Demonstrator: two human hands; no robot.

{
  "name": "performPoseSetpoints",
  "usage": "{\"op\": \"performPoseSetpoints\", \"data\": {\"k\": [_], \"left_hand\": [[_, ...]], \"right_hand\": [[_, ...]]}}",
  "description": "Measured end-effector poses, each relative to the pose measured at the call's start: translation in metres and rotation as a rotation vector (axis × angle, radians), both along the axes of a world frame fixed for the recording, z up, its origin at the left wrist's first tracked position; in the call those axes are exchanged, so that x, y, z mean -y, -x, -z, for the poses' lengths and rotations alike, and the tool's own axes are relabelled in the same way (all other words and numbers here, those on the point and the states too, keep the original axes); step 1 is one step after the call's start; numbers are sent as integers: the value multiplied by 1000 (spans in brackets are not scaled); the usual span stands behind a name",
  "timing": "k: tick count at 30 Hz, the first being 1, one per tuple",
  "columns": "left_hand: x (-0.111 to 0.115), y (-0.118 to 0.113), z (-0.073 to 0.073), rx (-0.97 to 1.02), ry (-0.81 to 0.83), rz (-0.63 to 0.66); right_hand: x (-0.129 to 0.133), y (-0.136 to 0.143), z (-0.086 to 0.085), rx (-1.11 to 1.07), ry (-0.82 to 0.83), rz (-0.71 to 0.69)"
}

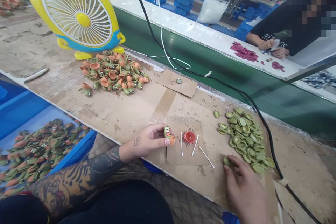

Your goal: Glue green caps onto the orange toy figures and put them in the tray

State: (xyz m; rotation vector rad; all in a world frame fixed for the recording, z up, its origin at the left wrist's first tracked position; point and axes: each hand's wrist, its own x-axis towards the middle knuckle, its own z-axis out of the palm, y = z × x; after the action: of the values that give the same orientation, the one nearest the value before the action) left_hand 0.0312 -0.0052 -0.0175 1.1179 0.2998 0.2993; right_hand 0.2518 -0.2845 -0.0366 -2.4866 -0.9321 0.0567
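Note:
Between the thumb and fingers of my left hand (149, 140) is a small green frog figure (167, 132) with an orange part at its lower side. My right hand (244, 185) pinches a green oval piece (226, 161), beside a pile of green oval pieces (245, 129). Between the hands, a red dish (189, 137) sits on a cardboard square (175, 157). Cotton swabs (195, 145) lie on both sides of it. Farther back on the table rests a pile of green and orange figures (112, 73).
A yellow fan (83, 20) stands behind the figure pile. At the left is a blue bin (76, 148) of figures. A black cable (236, 90) runs along the table's back and right. Across the green divider (147, 35), a person's hands (274, 47) work near dark pink pieces (244, 51).

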Motion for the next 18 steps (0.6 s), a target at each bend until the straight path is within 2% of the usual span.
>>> {"op": "performPoseSetpoints", "data": {"k": [2, 5, 8, 11, 16, 18], "left_hand": [[0, 0, 0, -5, 2, 4], [0, 0, 0, 4, 12, 14], [1, 0, 0, 13, 23, 21], [1, 1, -1, 13, 28, 22], [1, 2, -3, -12, 0, 30], [0, 1, -3, -17, -6, 32]], "right_hand": [[3, 6, 0, -49, -53, 10], [7, 10, 0, -167, -127, 134], [7, 11, 1, -221, -103, 233], [6, 9, 3, -219, -56, 256], [10, 6, 3, -251, -136, 267], [9, 6, -1, -187, -75, 276]]}}
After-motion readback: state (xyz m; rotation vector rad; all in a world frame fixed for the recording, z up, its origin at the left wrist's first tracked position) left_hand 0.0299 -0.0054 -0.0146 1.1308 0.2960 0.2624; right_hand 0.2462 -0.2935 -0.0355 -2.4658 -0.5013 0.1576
